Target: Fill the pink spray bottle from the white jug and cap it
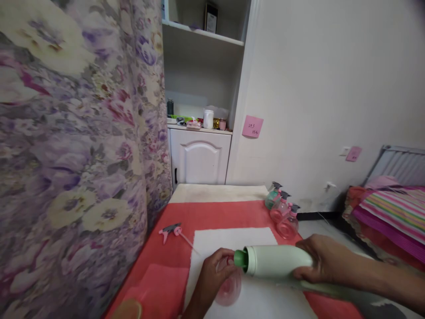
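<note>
Fingers of left hand [214,269] curl round top of clear pink bottle [229,291] on white sheet [272,303]. Right hand [315,259] grips pale-green bottle [274,260], near level, green spout [239,258] just beside left fingers. Sprayer top [178,231] on red cloth [229,215].

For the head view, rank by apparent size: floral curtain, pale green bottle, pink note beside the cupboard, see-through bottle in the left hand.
1. Floral curtain
2. Pale green bottle
3. See-through bottle, partly covered by the left hand
4. Pink note, farther from the camera
</note>
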`<state>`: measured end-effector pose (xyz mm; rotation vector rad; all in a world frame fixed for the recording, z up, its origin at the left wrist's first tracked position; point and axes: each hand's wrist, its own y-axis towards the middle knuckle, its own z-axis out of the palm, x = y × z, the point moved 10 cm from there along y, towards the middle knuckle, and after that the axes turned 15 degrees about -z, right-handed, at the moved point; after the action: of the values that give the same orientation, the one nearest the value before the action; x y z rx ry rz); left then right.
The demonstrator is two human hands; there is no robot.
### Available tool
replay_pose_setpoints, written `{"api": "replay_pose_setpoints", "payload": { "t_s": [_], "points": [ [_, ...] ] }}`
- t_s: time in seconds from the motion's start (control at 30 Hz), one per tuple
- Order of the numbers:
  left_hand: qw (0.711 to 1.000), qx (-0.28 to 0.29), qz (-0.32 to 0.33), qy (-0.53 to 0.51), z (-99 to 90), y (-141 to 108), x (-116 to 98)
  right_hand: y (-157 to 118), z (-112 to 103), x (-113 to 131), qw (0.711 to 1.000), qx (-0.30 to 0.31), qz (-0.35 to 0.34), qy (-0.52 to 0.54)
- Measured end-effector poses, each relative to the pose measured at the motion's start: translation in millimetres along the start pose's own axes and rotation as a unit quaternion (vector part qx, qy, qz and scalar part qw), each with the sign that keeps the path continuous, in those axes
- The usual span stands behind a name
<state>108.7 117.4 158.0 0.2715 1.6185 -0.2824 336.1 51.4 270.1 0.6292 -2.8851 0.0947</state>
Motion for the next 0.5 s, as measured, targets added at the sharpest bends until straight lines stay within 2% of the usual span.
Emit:
{"api": "replay_pose_setpoints", "payload": {
  "t_s": [0.3,0.5],
  "points": [
    [1.0,-0.011,0.004,0.004,-1.1,-4,-7,8,-13,11,1.0,0.014,0.0,-0.024],
    [0.999,-0.035,0.007,0.024,-4.4,-5,-10,14,-21,21,0.998,0.008,-0.043,-0.043]
  ]
}}
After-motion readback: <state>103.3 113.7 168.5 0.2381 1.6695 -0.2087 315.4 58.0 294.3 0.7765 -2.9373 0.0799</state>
